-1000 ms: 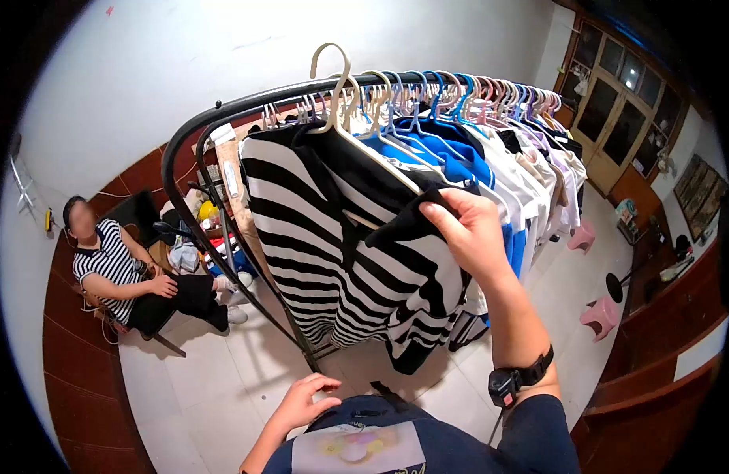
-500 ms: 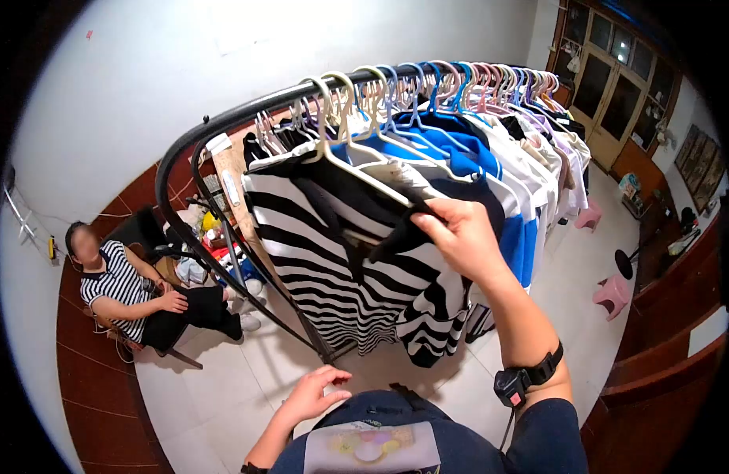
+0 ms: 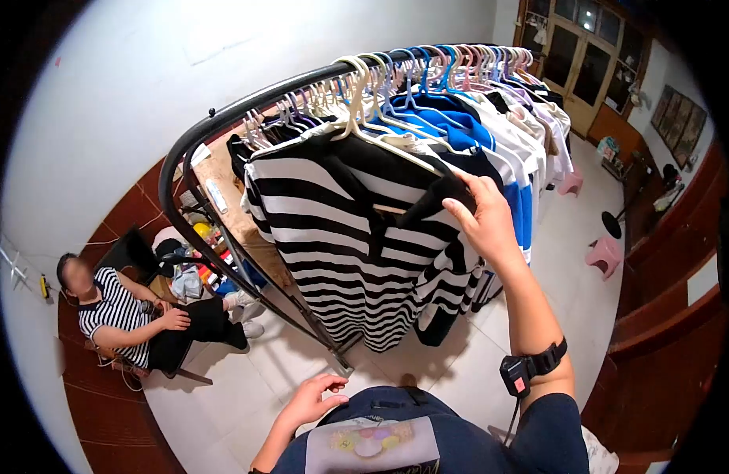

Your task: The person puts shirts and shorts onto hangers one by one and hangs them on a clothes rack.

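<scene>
A black-and-white striped shirt with a dark collar hangs on a cream hanger, whose hook is at the black rail. My right hand pinches the shirt's dark upper edge near the hanger's right end. Behind it, blue and white garments hang on hangers of several colours. My left hand is low in front of my body, fingers apart and slightly curled, holding nothing.
A person in a striped top sits at the left, beside a pile of assorted items. A board lies behind the rack's left end. Pink stools stand at the right, with double doors farther back.
The striped shirt's hanger has come down to the rail from above it. The shirt hangs flatter, with my right hand still on it. My left hand stays low.
</scene>
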`<state>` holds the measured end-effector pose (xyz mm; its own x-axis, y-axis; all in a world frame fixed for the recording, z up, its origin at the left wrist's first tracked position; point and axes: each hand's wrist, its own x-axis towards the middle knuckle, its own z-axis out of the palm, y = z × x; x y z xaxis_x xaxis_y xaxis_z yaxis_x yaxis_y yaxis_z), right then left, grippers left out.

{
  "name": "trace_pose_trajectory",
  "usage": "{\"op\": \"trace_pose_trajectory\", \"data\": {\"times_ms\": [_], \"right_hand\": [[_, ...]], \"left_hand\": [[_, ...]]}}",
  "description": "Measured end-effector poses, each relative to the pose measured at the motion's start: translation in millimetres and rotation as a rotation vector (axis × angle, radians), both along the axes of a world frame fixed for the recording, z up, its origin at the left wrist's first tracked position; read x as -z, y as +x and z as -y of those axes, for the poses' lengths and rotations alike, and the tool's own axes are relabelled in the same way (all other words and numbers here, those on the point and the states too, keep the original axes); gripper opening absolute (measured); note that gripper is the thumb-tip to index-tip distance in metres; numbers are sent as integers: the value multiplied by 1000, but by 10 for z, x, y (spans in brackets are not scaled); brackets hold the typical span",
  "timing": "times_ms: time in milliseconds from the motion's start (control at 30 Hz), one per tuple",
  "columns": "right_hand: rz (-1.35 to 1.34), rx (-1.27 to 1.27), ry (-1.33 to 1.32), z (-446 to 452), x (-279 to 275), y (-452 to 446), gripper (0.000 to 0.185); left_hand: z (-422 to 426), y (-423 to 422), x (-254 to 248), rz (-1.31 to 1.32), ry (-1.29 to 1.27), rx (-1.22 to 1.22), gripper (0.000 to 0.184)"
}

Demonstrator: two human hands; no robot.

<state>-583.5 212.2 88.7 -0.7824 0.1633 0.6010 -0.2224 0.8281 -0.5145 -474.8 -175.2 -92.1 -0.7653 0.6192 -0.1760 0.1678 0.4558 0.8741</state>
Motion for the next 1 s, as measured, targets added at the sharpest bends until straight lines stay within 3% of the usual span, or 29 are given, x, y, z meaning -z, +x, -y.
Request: {"op": "trace_pose_trajectory", "data": {"times_ms": [100, 133, 200, 267, 333, 467, 533, 633, 733, 800, 1000], "right_hand": [[-175, 145, 292, 61, -18, 283, 77], [-247, 152, 285, 123, -180, 436, 81], [-481, 85, 141, 263, -478, 760, 83], [-729, 65, 233, 320, -689, 1066, 73], [-709, 89, 311, 338, -676, 1303, 64], [-183, 164, 243, 523, -93, 1729, 45], [46, 165, 228, 621, 321, 2044, 38], [286, 174, 104, 867, 703, 2556, 32], [354, 212, -21, 985, 1053, 2961, 29], [416, 290, -253, 1043, 1224, 3161, 26], [472, 357, -529, 1058, 1535, 3501, 22]], "left_hand": [[6, -84, 23, -69, 17, 100, 41], [7, -110, 24, -60, 12, 124, 41], [-3, -170, 32, -45, 9, 206, 40], [-19, -232, 76, -98, -14, 294, 40], [-78, -339, 27, -50, -2, 389, 41], [-301, -893, -112, -294, -94, 634, 41], [-534, -1171, -412, -478, -61, 585, 39], [-954, -1592, -713, -617, 285, 326, 26], [-1396, -1808, -1295, -766, 340, 142, 15], [-1728, -1908, -1488, -730, 488, 30, 16], [-2330, -1992, -1847, -781, 231, -183, 32]]}}
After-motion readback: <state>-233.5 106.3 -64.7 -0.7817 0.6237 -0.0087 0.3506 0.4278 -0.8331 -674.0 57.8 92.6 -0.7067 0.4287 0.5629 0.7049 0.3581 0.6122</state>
